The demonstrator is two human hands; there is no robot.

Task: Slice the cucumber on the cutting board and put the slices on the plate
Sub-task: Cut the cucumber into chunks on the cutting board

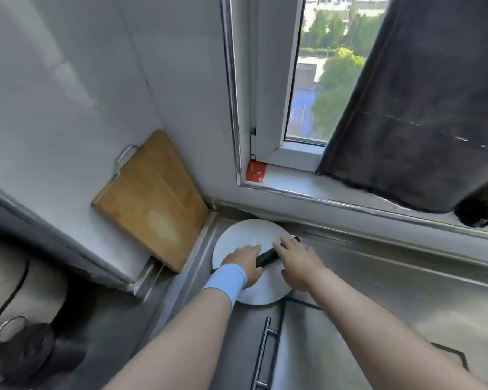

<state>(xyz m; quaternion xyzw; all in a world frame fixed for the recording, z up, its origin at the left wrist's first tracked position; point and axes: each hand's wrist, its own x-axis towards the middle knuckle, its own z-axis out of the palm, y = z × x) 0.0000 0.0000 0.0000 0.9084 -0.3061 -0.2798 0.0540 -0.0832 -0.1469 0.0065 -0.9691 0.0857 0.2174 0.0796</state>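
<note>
Stainless-steel table (378,277) runs along the window wall. Dark grey curtain (420,108) hangs over the right part of the window (321,66).

Rectangular wooden cutting board (152,198), metal handle at its far end, stands leaned against the left wall, off the work surface. Judgement: stored there, not yet laid down for cutting.

Round white plate (245,235) lies flat in the far left corner of the table, just right of the board's foot.

Left hand (243,266), light blue wristband (227,280) at the wrist: grip clenched over the near-left end of the cucumber. Right hand (296,260): fingers lie fairly straight along the far-right part. Whether its grip closes underneath, cannot tell.

Long dark green cucumber (266,257) lies slantwise across the plate, whole, with only its middle and far tip showing between and beyond the hands. Judgement: two-handed hold suits lifting it off the plate toward a board. No slicing done, no knife in view.
</note>
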